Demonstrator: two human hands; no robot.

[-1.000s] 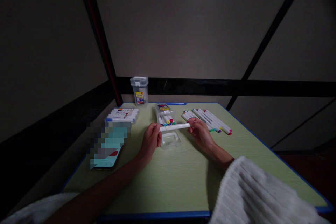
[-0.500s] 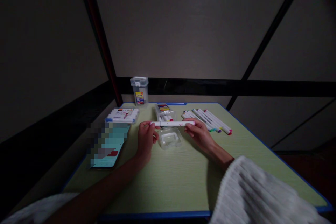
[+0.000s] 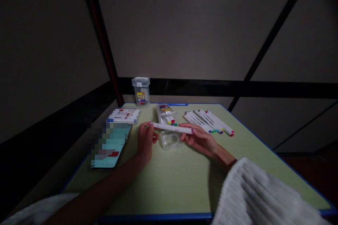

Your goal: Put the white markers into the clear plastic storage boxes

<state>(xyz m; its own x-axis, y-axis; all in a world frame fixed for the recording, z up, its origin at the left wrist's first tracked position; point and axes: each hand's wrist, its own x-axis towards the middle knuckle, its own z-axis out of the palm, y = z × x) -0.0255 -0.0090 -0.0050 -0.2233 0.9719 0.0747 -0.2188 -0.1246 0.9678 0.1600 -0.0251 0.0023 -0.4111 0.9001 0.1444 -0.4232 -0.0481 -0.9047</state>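
Note:
A white marker pen (image 3: 171, 128) with pinkish-purple ends is held sideways between my two hands, above the table. The fingers of my left hand (image 3: 145, 139) pinch its left end. My right hand (image 3: 202, 140) grips the right end, which tilts lower. Below the marker lies a clear plastic lid (image 3: 169, 141), open side up and partly covered by my right fingers. Just behind, a clear plastic case (image 3: 164, 111) lies on its side with several coloured marker ends showing at its mouth.
Several white markers (image 3: 208, 121) lie in a group at the right. On the left are a flat pack of markers (image 3: 123, 116) and a tablet-like screen (image 3: 109, 151). A tall clear box (image 3: 142, 93) stands at the back of the blue-edged table (image 3: 169, 186), against the wall.
The marker's right end has dropped, so it now slants down to the right. My right hand has shifted slightly lower and left; my left hand has hardly moved.

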